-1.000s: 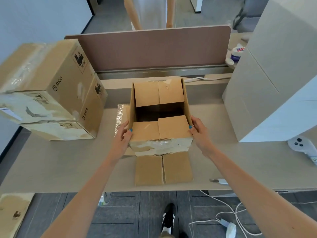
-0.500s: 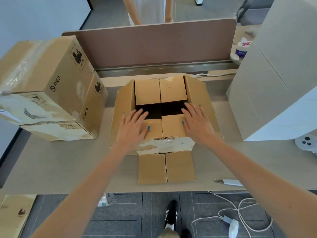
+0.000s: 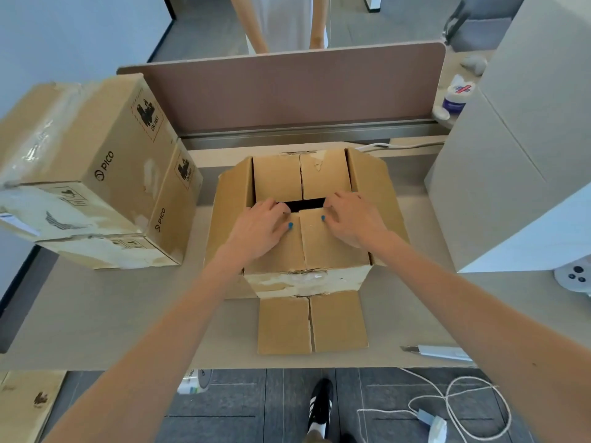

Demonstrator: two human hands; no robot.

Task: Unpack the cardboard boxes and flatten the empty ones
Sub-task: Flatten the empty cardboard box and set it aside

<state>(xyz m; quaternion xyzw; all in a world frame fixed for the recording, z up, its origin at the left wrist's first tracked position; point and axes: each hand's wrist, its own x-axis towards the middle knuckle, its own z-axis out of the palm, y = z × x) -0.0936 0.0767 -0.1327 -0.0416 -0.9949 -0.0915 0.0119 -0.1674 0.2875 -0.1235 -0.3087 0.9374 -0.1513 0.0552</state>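
Squarely in the middle of the surface stands the brown box, its top partly open with a dark gap between the far and near flaps. Both side flaps splay outward, and two more flaps lie flat on the surface at the box's near foot. The left hand and the right hand sit side by side on the near flaps: the fingers of each curl over the flaps' free edge into the gap while the thumbs press on top, so each hand grips its flap. To the left, near but apart from the brown box, are two taped PICO boxes, one stacked on the other. A large pale box fills the right side. A utility knife lies near the surface's front edge on the right, and a white controller rests at the far right. A brown divider panel runs along the back, with a person's arms and light clothing visible behind it and a white canister beside its right end. On the floor are a flat piece of cardboard, a black shoe and a looped white cable.
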